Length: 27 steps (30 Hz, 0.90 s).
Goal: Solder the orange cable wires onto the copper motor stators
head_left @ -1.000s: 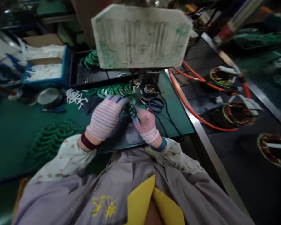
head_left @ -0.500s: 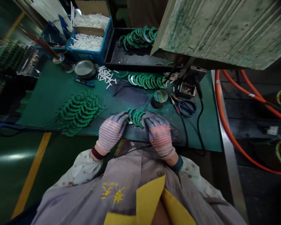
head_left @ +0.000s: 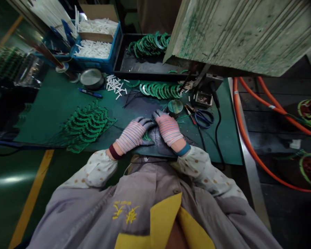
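The left hand (head_left: pixel 133 135) and right hand (head_left: pixel 168 128), in striped gloves with grey-coated fingers, rest side by side on a worn dark patch of the green-topped desk (head_left: pixel 41 119). The state of each grip cannot be determined; the hands cover the work. A green arc-shaped part (head_left: pixel 146 137) lies under the left hand, at its thumb side. A round metal puck (head_left: pixel 175 106) stands just beyond the right fingertips (head_left: pixel 157 112). Blue-handled scissors (head_left: pixel 204 119) lie to the right. Overlapping green arc-shaped parts (head_left: pixel 86 126) lie to the left, and a further row (head_left: pixel 159 90) lies on the far side of the desk.
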### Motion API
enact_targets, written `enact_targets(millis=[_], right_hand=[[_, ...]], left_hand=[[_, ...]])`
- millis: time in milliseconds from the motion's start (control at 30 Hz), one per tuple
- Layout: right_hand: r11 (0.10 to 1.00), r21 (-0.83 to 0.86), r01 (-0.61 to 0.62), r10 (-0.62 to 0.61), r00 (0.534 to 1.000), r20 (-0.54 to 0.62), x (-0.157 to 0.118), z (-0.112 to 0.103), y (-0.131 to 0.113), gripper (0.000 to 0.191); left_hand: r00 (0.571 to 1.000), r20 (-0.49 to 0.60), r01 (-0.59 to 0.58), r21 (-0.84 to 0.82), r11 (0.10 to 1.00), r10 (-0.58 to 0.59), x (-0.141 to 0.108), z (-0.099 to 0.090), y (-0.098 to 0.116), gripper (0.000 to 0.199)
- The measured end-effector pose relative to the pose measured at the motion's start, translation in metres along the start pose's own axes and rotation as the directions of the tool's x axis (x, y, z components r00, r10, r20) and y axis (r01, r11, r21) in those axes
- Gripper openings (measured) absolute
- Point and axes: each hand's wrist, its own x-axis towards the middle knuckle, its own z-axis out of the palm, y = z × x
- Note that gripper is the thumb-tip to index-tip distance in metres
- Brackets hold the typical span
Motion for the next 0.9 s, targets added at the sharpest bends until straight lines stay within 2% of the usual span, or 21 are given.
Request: enact_targets(millis=[67, 100, 167, 200, 267, 333, 433, 500, 567, 633, 700, 800, 900], right_hand=[[0.999, -0.045, 0.011, -0.009, 0.998, 0.063, 0.017, -0.003, -0.004, 0.055], [0.998, -0.062, 0.023, -0.018, 0.997, 0.073, 0.023, -0.003, -0.005, 0.052], [0.996, -0.080, 0.040, -0.036, 0.998, 0.057, 0.029, -0.002, -0.007, 0.047], [0.995, -0.086, 0.053, -0.050, 0.998, 0.043, 0.029, -0.001, -0.009, 0.047], [0.988, -0.084, 0.128, -0.128, 0.992, 0.004, 0.019, -0.002, -0.012, 0.048], [0.969, -0.072, 0.238, -0.244, 0.967, -0.074, -0.002, -0.006, -0.014, 0.051], [0.944, -0.072, 0.323, -0.330, 0.907, -0.261, -0.052, -0.011, -0.004, 0.053], [0.954, -0.073, 0.291, -0.297, 0.882, -0.366, -0.084, -0.006, 0.016, 0.053], [0.984, -0.053, 0.172, -0.179, 0.888, -0.423, -0.105, 0.005, 0.041, 0.049], [0.998, -0.044, 0.041, -0.056, 0.898, -0.435, -0.113, 0.016, 0.065, 0.050], [0.999, -0.045, -0.001, -0.018, 0.903, -0.430, -0.111, 0.019, 0.076, 0.056], [0.988, -0.060, 0.144, -0.156, 0.899, -0.409, -0.093, -0.002, 0.063, 0.062], [0.955, -0.115, 0.272, -0.295, 0.908, -0.297, -0.043, -0.043, 0.019, 0.059]], left_hand=[[0.997, -0.076, 0.032, 0.075, 0.997, -0.026, 0.006, -0.036, -0.019, 0.087], [0.989, -0.131, 0.084, 0.120, 0.989, -0.068, 0.013, -0.055, -0.031, 0.088], [0.976, -0.173, 0.169, 0.195, 0.966, -0.136, 0.037, -0.085, -0.060, 0.088], [0.972, -0.167, 0.204, 0.227, 0.952, -0.168, 0.052, -0.094, -0.074, 0.087], [0.962, -0.107, 0.271, 0.267, 0.925, -0.251, 0.086, -0.099, -0.099, 0.085], [0.953, -0.043, 0.299, 0.282, 0.912, -0.300, 0.115, -0.092, -0.116, 0.089], [0.956, -0.034, 0.289, 0.255, 0.923, -0.290, 0.134, -0.077, -0.129, 0.093], [0.963, -0.054, 0.268, 0.245, 0.932, -0.263, 0.129, -0.075, -0.132, 0.090], [0.967, -0.067, 0.255, 0.262, 0.931, -0.247, 0.116, -0.081, -0.135, 0.085], [0.961, -0.069, 0.278, 0.297, 0.914, -0.269, 0.099, -0.091, -0.135, 0.083], [0.950, -0.054, 0.308, 0.331, 0.892, -0.307, 0.083, -0.102, -0.131, 0.082], [0.941, -0.063, 0.333, 0.347, 0.877, -0.333, 0.059, -0.113, -0.119, 0.083], [0.941, -0.110, 0.338, 0.338, 0.879, -0.319, 0.037, -0.115, -0.106, 0.087]])
